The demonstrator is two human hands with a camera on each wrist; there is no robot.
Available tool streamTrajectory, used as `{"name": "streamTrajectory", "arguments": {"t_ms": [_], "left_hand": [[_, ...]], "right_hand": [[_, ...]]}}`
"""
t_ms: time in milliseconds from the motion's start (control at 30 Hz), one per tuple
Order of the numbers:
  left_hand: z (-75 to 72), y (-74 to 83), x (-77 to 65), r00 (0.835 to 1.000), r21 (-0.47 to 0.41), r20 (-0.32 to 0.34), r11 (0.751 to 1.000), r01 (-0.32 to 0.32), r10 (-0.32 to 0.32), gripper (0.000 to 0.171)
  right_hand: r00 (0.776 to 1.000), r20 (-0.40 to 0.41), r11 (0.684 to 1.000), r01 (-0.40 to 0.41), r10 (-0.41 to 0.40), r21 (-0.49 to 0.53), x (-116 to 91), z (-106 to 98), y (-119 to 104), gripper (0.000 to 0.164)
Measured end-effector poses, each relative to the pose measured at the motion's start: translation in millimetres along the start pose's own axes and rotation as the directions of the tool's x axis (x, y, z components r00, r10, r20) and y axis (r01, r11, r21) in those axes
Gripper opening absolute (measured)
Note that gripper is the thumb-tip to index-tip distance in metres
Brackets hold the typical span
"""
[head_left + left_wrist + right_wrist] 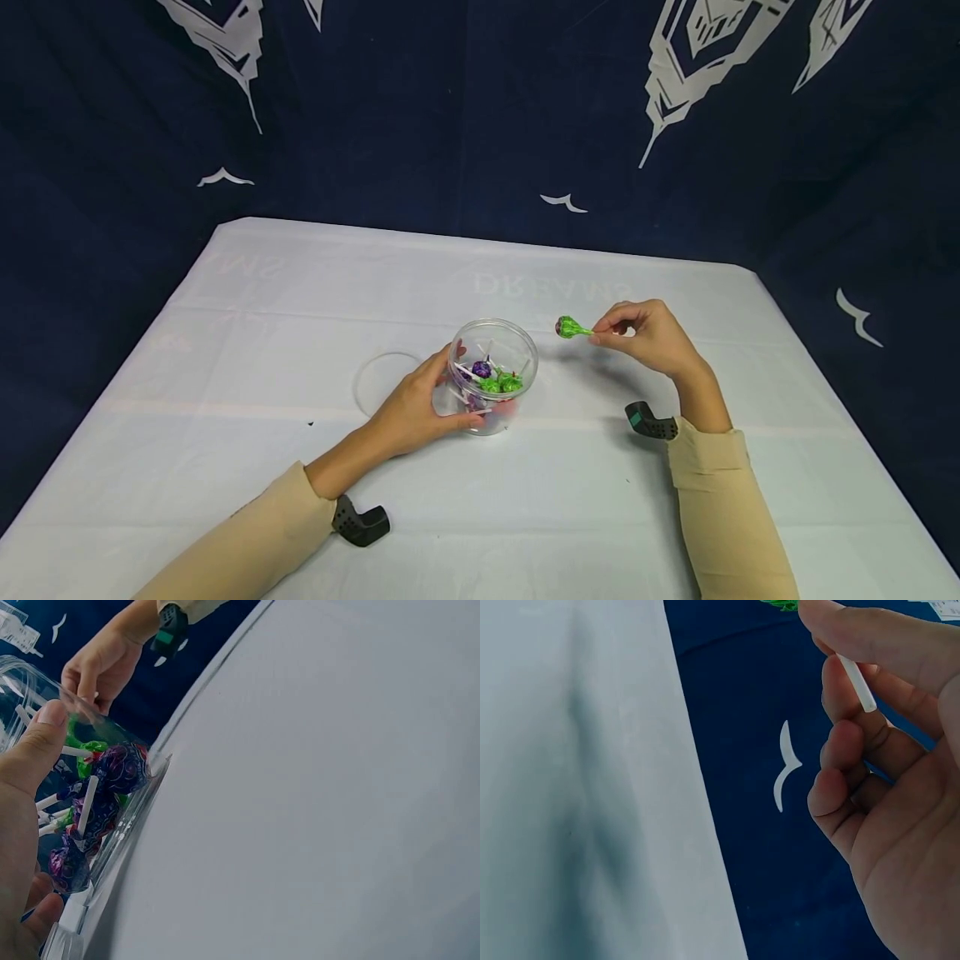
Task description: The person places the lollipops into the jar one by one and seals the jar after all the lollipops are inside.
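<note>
A clear plastic jar point(492, 329) stands on the table with several lollipops in purple and green wrappers inside. My left hand point(416, 406) grips it from the left side, thumb toward the front. In the left wrist view, purple-wrapped lollipops point(124, 769) and their white sticks show through the jar wall. To the right of the jar, my right hand point(648, 335) pinches a green-wrapped lollipop point(570, 327) by its stick, above the table. The right wrist view shows the white stick point(857, 684) between thumb and fingers; most of the wrapped head is out of frame there.
A clear round lid point(360, 379) lies on the white-covered table point(225, 467), left of the jar and partly behind the left hand. Beyond the table hangs a dark blue cloth point(420, 108) with white prints.
</note>
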State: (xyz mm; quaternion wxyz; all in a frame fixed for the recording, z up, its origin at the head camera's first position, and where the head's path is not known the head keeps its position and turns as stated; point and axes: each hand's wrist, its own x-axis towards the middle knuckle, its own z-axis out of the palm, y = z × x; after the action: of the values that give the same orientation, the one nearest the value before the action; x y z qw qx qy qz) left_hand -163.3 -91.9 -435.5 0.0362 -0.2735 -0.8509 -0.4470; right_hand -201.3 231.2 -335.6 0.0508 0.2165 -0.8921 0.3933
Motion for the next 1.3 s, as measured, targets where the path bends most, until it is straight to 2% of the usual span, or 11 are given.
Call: {"name": "streamTrajectory", "arguments": {"t_ms": [400,667,1000,1300], "left_hand": [[-0.4,0.0,0.0,1.0,-0.01,0.001,1.0,0.004,-0.004,0.103],[0.2,-0.8,-0.2,1.0,-0.01,0.003,1.0,0.005,-0.005,0.103],[-0.1,-1.0,0.6,1.0,-0.008,0.0,1.0,-0.007,0.007,0.103],[-0.4,-1.2,0.4,1.0,-0.007,0.0,1.0,-0.005,0.005,0.102]], "right_hand": [[0.999,-0.004,0.999,0.035,-0.034,0.025,1.7,0.5,-18.0,0.005],[0.996,-0.02,0.993,0.086,-0.085,0.082,2.3,-0.7,-26.0,0.008],[0.98,-0.01,0.968,0.197,-0.198,0.155,5.6,1.8,-35.3,0.011],[0.971,0.016,0.948,0.228,-0.237,0.223,8.9,6.9,-44.7,0.012]]}}
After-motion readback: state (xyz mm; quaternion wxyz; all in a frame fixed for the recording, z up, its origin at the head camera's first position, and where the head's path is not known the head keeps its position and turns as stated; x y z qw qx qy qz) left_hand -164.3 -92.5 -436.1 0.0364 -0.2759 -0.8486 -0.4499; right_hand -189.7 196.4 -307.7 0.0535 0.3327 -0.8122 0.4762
